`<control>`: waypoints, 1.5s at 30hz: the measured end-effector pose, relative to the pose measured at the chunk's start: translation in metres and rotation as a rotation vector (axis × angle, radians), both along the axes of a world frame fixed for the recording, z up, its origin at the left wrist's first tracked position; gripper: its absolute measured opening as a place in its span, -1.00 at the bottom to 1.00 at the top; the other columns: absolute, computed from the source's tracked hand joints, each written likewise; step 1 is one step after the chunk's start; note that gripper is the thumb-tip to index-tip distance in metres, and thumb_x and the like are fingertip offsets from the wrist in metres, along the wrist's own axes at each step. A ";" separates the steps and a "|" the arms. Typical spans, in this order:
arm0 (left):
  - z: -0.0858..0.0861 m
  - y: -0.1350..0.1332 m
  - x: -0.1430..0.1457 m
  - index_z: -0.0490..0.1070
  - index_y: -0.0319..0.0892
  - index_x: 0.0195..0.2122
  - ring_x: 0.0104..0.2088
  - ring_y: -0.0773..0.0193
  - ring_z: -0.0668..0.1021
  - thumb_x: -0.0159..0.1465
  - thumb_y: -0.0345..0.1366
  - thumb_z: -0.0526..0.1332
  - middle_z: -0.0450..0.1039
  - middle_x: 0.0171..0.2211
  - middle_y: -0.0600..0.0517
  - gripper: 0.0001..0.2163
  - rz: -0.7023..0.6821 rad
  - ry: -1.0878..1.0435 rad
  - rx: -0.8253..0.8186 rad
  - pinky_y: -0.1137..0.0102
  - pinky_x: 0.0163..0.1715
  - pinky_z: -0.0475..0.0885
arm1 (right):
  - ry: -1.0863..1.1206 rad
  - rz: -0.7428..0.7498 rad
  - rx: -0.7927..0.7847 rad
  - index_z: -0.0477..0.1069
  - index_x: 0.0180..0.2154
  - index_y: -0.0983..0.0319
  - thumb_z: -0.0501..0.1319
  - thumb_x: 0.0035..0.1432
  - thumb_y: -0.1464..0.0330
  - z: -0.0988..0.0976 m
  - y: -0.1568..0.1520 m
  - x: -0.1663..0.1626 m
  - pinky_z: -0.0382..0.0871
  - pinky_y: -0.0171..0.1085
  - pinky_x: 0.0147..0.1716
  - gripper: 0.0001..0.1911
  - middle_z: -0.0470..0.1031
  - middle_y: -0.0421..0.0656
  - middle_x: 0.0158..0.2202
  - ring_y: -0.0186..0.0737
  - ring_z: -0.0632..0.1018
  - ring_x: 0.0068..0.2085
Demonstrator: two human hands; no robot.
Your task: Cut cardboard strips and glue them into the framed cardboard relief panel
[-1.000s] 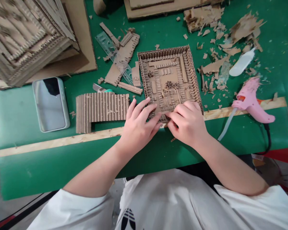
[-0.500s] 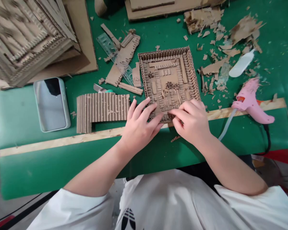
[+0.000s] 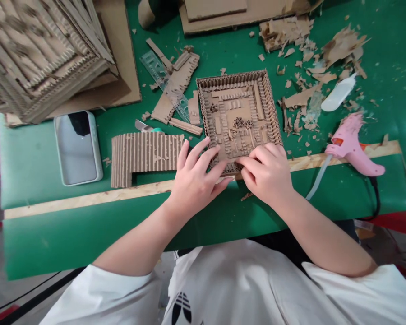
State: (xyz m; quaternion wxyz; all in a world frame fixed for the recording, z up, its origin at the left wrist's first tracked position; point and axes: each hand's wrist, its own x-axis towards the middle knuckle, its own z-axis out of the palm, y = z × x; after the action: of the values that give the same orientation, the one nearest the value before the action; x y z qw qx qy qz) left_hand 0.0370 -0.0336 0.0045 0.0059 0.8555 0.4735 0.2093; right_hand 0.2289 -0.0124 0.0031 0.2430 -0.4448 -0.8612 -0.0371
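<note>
A square cardboard model [image 3: 237,113] with corrugated walls and small raised pieces inside lies on the green table. My left hand [image 3: 199,169] rests with fingers spread over its near left corner. At the near edge, the fingers of my right hand [image 3: 265,167] are pinched together against the model's inside floor; whatever they hold is hidden or too small to name. Left of my left hand lies a corrugated cardboard strip [image 3: 145,153], close to its fingertips. Behind that strip a craft knife [image 3: 145,127] is partly covered.
A phone [image 3: 78,149] lies at the left, below a large layered cardboard model [image 3: 43,58]. A clear ruler [image 3: 164,83] lies among cardboard offcuts [image 3: 177,81]. Toward the right are torn scraps [image 3: 301,97], a white bottle [image 3: 338,94] and a pink glue gun [image 3: 353,144] with its cord.
The view has shifted slightly. My left thumb has moved a little outward, while both hands stay at the near edge of the model.
</note>
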 end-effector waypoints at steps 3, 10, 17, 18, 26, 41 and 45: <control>0.001 0.001 -0.003 0.46 -0.10 -0.16 0.17 -0.06 0.33 0.24 -0.08 0.17 0.42 -0.01 -0.10 -0.74 0.018 -0.027 0.012 -0.08 0.22 0.10 | 0.002 0.014 -0.025 0.52 -0.35 0.21 0.11 0.14 0.42 -0.001 -0.001 -0.001 0.01 -0.26 -0.27 -0.81 0.28 -0.15 -0.46 -0.32 0.18 -0.29; 0.001 0.002 -0.002 0.49 -0.11 -0.24 0.16 -0.06 0.35 0.22 -0.14 0.19 0.43 -0.03 -0.09 -0.80 0.012 -0.020 0.014 -0.09 0.20 0.14 | -0.039 0.033 -0.057 0.50 -0.40 0.22 0.10 0.16 0.39 -0.002 -0.002 -0.002 -0.01 -0.26 -0.26 -0.79 0.29 -0.14 -0.45 -0.30 0.16 -0.28; 0.001 0.002 -0.002 0.48 -0.11 -0.18 0.15 -0.06 0.36 0.22 -0.16 0.19 0.43 -0.03 -0.10 -0.78 0.020 -0.001 0.017 -0.08 0.20 0.13 | 0.079 0.002 -0.087 0.54 -0.32 0.20 0.09 0.15 0.44 -0.001 -0.001 0.001 0.10 -0.26 -0.26 -0.76 0.32 -0.14 -0.45 -0.34 0.23 -0.30; 0.001 0.001 -0.002 0.47 -0.11 -0.14 0.15 -0.06 0.36 0.22 -0.15 0.18 0.42 -0.03 -0.12 -0.76 0.017 0.000 0.013 -0.08 0.20 0.13 | 0.130 -0.033 -0.071 0.54 -0.30 0.20 0.08 0.15 0.46 0.001 0.001 0.003 0.14 -0.26 -0.27 -0.75 0.32 -0.14 -0.46 -0.35 0.26 -0.32; 0.000 0.000 0.002 0.42 -0.09 -0.01 0.20 -0.12 0.29 0.23 -0.08 0.18 0.35 0.08 -0.17 -0.65 -0.024 0.058 -0.011 -0.11 0.19 0.11 | 0.420 -0.180 0.039 0.52 -0.27 0.24 0.02 0.19 0.48 0.015 0.009 0.018 0.27 -0.33 -0.36 -0.72 0.33 -0.14 -0.49 -0.39 0.37 -0.37; 0.007 0.007 -0.004 0.41 -0.13 -0.43 -0.35 0.30 0.61 0.18 -0.39 0.29 0.56 -0.51 0.15 -0.92 -0.038 -0.240 0.270 0.26 0.01 0.40 | 0.522 -0.333 0.072 0.44 -0.21 0.21 0.12 0.21 0.33 0.010 0.017 0.053 0.37 -0.34 -0.25 -0.83 0.45 -0.17 -0.32 -0.43 0.43 -0.33; 0.006 0.008 -0.009 0.44 -0.12 -0.38 -0.34 0.28 0.62 0.18 -0.42 0.28 0.58 -0.48 0.13 -0.94 -0.051 -0.265 0.296 0.26 0.00 0.40 | 0.533 -0.320 0.065 0.44 -0.24 0.21 0.15 0.19 0.34 0.013 0.015 0.055 0.37 -0.37 -0.24 -0.86 0.47 -0.20 -0.33 -0.44 0.45 -0.32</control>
State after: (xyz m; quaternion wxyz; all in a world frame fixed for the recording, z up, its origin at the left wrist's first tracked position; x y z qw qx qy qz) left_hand 0.0275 -0.0261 0.0109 -0.0527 0.8237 0.4110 0.3871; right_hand 0.2836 0.0027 0.0157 0.4655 -0.5608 -0.6846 0.0156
